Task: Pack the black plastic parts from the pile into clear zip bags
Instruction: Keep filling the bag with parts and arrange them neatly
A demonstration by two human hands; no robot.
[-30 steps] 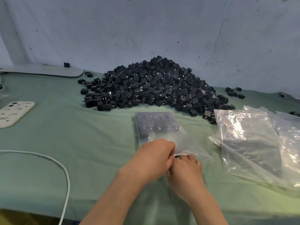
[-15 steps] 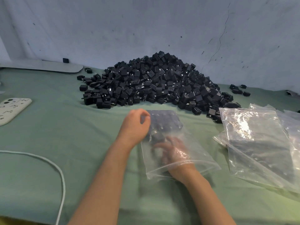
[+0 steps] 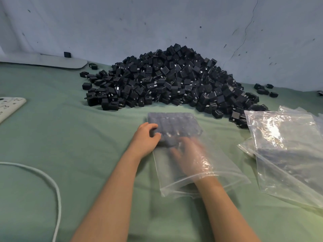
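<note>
While both hands pinched the mouth of the zip bag (image 3: 227,173) a second ago, we now log them apart and further up the frame.

Item 1, right hand (image 3: 190,158): slipped inside the bag at centre frame, seen through the film. Its fingers are spread and flat, and blur hides whether the tips touch the parts.

Item 2, left hand (image 3: 146,137): outside the bag, with fingers and thumb curled against the left edge of the packed block.

Item 3, packed parts (image 3: 174,124): black pieces in neat rows at the far, closed end of the bag, just above both hands.

Item 4, pile (image 3: 171,81): loose black parts heaped at upper centre against the wall, apart from the bag and still large.

Item 5, spare bags (image 3: 288,145): a clear stack at the right edge.

Item 6, sundries: a white cable (image 3: 52,180) at lower left and a white board (image 3: 10,105) at the left edge, both on the green cloth (image 3: 70,137).

We judge that the mouth was reopened, not sealed. The rows are being squared up or topped up, so this bag is unfinished and most of the task remains.
</note>
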